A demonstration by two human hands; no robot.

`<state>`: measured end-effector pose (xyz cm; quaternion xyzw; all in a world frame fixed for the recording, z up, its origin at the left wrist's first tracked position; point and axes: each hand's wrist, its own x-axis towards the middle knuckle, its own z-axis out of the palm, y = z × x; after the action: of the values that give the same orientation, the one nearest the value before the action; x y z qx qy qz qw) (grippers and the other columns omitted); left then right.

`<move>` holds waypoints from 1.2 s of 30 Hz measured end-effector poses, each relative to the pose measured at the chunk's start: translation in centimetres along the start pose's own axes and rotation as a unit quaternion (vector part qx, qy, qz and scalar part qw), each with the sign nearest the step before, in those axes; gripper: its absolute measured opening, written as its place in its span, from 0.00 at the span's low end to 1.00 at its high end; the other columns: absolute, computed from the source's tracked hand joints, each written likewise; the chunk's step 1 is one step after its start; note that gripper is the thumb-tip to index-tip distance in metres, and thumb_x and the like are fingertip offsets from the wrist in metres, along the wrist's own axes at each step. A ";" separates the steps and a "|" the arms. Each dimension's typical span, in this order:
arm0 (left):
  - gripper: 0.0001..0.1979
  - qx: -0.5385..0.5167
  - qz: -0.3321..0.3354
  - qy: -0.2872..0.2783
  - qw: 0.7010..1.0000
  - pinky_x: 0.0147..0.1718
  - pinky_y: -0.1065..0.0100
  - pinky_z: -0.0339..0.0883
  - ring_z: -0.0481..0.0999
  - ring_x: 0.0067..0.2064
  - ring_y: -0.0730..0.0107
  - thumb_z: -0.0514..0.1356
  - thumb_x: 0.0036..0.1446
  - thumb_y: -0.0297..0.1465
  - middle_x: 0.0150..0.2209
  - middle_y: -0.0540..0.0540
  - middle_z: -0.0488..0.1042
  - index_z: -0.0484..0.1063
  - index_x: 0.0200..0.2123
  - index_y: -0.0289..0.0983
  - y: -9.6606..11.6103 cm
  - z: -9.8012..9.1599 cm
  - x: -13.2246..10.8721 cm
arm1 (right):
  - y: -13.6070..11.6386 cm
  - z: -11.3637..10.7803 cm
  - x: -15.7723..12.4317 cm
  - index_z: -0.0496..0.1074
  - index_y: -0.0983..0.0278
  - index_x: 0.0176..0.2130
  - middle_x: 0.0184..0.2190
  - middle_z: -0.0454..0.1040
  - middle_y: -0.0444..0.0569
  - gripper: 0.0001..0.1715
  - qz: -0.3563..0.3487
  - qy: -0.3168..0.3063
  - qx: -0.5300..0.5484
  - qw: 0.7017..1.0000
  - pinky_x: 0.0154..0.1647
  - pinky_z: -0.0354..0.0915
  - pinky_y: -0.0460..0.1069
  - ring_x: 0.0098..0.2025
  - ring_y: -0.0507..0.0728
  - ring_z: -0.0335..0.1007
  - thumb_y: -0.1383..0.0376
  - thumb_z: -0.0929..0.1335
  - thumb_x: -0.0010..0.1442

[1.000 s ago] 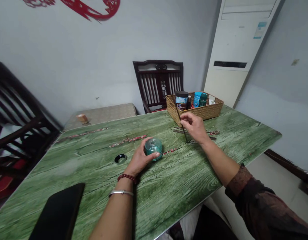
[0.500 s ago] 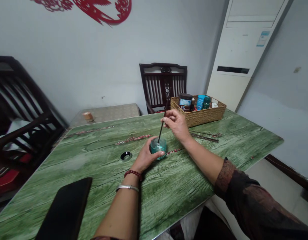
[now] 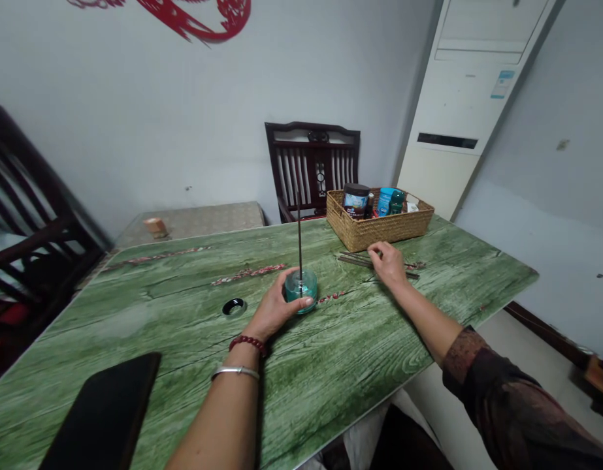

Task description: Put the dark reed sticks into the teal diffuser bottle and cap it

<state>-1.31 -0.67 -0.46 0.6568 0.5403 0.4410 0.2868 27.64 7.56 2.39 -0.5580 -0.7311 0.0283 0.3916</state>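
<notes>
My left hand (image 3: 276,307) wraps a small teal glass jar (image 3: 301,292) on the green wood-print table (image 3: 330,365). A thin dark incense stick (image 3: 299,228) stands upright in the jar, touching neither hand above the rim. My right hand (image 3: 387,264) rests low over several loose dark sticks (image 3: 357,261), its fingers curled at their right part. It lifts nothing that I can see.
A wicker basket (image 3: 379,232) with jars and bottles stands at the table's far edge. A black ring (image 3: 233,307) lies left of the jar, and a black phone (image 3: 102,411) lies near the front. Dark wooden chairs (image 3: 311,163) stand beyond the table.
My right hand has let go of the stick, which now stands upright in the jar. That hand has moved right and down to the loose sticks. My left hand stays on the jar.
</notes>
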 end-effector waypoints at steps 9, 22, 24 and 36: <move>0.39 0.018 -0.008 -0.003 1.000 0.56 0.50 0.67 0.76 0.54 0.50 0.70 0.42 0.44 0.53 0.41 0.76 0.65 0.58 0.39 -0.2 -0.2 0.2 | 3.1 1.2 -1.0 0.79 0.60 0.50 0.45 0.75 0.56 0.17 0.002 -0.159 -0.230 0.960 0.50 0.61 0.49 0.50 0.60 0.70 0.63 0.65 0.66; 0.39 0.022 -0.008 -0.005 1.000 0.55 0.52 0.68 0.76 0.54 0.51 0.70 0.44 0.45 0.53 0.40 0.75 0.64 0.58 0.39 -0.2 -0.1 0.1 | 2.7 1.2 -1.2 0.78 0.62 0.47 0.45 0.75 0.55 0.13 -0.019 -0.166 -0.226 0.960 0.48 0.60 0.49 0.49 0.60 0.70 0.62 0.67 0.65; 0.39 0.020 -0.007 -0.006 1.000 0.56 0.52 0.68 0.76 0.54 0.51 0.70 0.44 0.45 0.54 0.40 0.75 0.64 0.58 0.39 -0.3 -0.1 0.1 | 2.8 1.3 -1.2 0.78 0.62 0.47 0.45 0.76 0.55 0.13 -0.018 -0.178 -0.230 0.957 0.48 0.60 0.48 0.49 0.60 0.70 0.62 0.67 0.65; 0.39 0.028 -0.002 -0.016 0.999 0.57 0.51 0.66 0.75 0.56 0.51 0.69 0.45 0.44 0.55 0.40 0.74 0.63 0.59 0.40 -0.8 -0.2 0.2 | 2.8 1.1 -1.1 0.77 0.63 0.44 0.45 0.79 0.55 0.13 0.002 -0.205 -0.227 0.952 0.43 0.61 0.48 0.47 0.59 0.74 0.63 0.65 0.65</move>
<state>-1.86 -0.28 -0.98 0.6707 0.5488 0.4146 0.2778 29.29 8.13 -0.28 -0.6154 -0.7818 -0.0241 0.0968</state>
